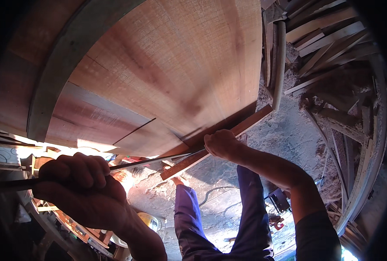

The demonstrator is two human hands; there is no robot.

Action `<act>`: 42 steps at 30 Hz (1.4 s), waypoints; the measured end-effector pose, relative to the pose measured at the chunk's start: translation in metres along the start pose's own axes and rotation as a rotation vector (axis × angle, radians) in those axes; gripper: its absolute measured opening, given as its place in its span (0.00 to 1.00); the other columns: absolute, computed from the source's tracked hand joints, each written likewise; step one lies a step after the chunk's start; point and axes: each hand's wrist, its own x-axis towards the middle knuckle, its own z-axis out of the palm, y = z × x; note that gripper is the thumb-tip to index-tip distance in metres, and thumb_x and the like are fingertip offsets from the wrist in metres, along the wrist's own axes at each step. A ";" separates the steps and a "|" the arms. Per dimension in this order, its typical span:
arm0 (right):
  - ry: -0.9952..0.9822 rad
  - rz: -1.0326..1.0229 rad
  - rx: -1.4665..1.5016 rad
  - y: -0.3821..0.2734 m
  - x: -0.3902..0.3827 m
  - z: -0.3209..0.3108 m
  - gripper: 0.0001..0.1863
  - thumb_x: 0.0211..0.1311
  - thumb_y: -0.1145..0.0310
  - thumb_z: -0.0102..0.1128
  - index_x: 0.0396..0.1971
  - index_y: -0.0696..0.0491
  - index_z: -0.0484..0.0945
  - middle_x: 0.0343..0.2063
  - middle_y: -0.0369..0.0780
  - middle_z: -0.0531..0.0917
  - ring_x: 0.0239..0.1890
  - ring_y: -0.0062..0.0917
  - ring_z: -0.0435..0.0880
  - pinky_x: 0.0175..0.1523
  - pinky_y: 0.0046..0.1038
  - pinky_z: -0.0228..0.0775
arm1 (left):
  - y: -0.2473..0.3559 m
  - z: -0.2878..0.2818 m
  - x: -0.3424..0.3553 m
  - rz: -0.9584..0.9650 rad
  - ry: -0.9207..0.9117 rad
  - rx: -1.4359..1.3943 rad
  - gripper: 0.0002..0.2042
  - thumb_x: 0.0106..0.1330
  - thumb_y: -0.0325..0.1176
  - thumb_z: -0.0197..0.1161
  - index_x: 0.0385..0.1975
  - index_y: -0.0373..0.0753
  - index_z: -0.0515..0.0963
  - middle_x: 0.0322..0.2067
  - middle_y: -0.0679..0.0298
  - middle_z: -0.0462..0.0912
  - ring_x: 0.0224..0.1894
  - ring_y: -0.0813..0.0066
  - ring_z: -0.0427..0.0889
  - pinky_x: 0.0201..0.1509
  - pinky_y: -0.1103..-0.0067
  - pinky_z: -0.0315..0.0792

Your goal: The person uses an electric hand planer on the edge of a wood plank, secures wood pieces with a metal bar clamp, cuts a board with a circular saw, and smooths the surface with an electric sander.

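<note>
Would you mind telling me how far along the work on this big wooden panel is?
The wooden panel is already joined from boards. In hand: the left hand grips a long metal rod whose far end the right hand holds by the wooden strip at the panel's edge. What remains cannot be told.

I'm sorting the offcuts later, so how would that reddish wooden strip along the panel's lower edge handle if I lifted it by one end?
The wooden strip looks stiff: it runs straight along the large wooden panel, without sag. Being long and narrow, it would probably swing or tip when lifted by one end. Its sawn face seems rough, so slipping is unlikely. The right hand rests by it.
</note>
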 end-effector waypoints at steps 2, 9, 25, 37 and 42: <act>-0.052 -0.180 -0.087 0.011 0.007 -0.006 0.13 0.64 0.58 0.58 0.26 0.51 0.79 0.29 0.45 0.85 0.35 0.38 0.88 0.39 0.39 0.80 | -0.003 -0.001 0.003 -0.013 -0.013 0.026 0.20 0.80 0.49 0.41 0.29 0.42 0.65 0.17 0.73 0.53 0.17 0.84 0.47 0.19 0.83 0.47; -0.057 -0.102 0.605 0.029 0.014 -0.019 0.08 0.54 0.73 0.64 0.34 0.48 0.82 0.41 0.45 0.83 0.51 0.35 0.82 0.56 0.40 0.73 | -0.008 -0.005 0.010 -0.021 0.000 0.043 0.21 0.81 0.50 0.40 0.28 0.42 0.65 0.19 0.71 0.58 0.16 0.83 0.50 0.19 0.82 0.48; 0.170 0.031 -0.053 0.091 -0.031 0.172 0.07 0.56 0.63 0.61 0.34 0.40 0.84 0.40 0.34 0.80 0.52 0.32 0.77 0.55 0.51 0.66 | -0.022 -0.025 0.044 -0.087 0.043 0.086 0.18 0.79 0.49 0.48 0.29 0.42 0.67 0.19 0.71 0.59 0.18 0.82 0.54 0.24 0.80 0.55; 0.376 0.001 -0.082 0.090 -0.094 0.212 0.11 0.48 0.64 0.65 0.35 0.43 0.82 0.42 0.36 0.80 0.53 0.37 0.76 0.58 0.52 0.64 | -0.061 0.021 0.077 -0.152 -0.146 0.273 0.14 0.75 0.45 0.56 0.42 0.39 0.75 0.32 0.66 0.77 0.34 0.75 0.77 0.44 0.74 0.73; 0.498 -0.021 -0.137 0.087 -0.119 0.179 0.09 0.50 0.64 0.62 0.33 0.45 0.81 0.40 0.37 0.81 0.52 0.36 0.76 0.57 0.54 0.63 | -0.071 0.003 0.096 -0.065 -0.128 0.624 0.13 0.73 0.37 0.58 0.49 0.35 0.74 0.40 0.62 0.77 0.43 0.73 0.76 0.50 0.73 0.72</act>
